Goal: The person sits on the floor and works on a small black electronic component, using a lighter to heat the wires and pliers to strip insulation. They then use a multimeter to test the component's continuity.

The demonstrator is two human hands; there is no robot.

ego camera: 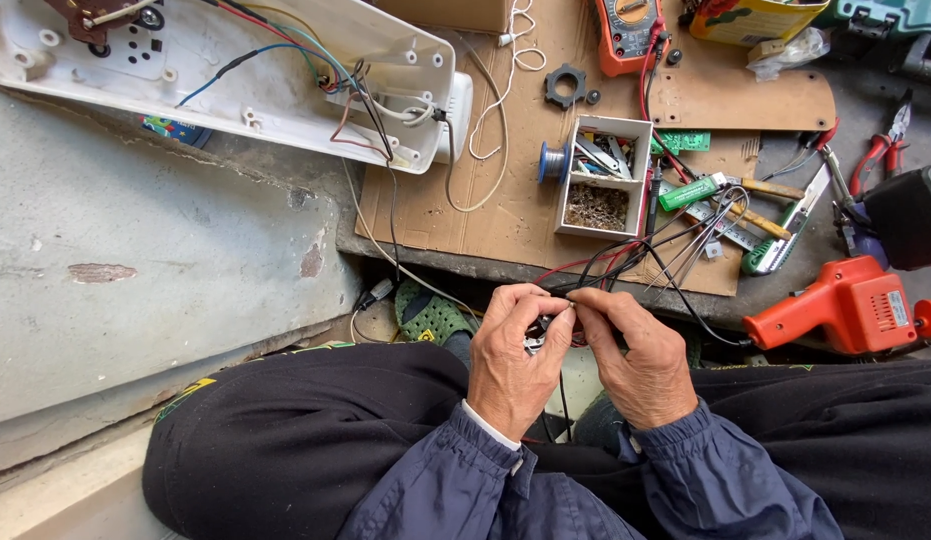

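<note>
I see a small metal part (537, 338) pinched between both hands over my lap, just off the near edge of the cardboard sheet (505, 190); it is mostly hidden, so I cannot tell what it is. My left hand (512, 360) has its grip clamped on the part from below, thumb and fingers closed together. My right hand (635, 355) pinches a thin black wire (625, 262) at its tip, right where the hands touch. That wire and a few red and black ones run up from my fingers onto the cardboard.

Near the sheet's middle stands a small white box (607, 178) with two compartments, the near one full of brown bits, and a spool of solder (553, 162) touches its left side. A green tester pen (687, 193) lies just right of the box. An orange multimeter (627, 35) sits at the far edge. A long white plastic housing (235, 75), opened with coloured wires showing, lies off the far left corner. An orange soldering gun (850, 305) rests right of my hands.
</note>
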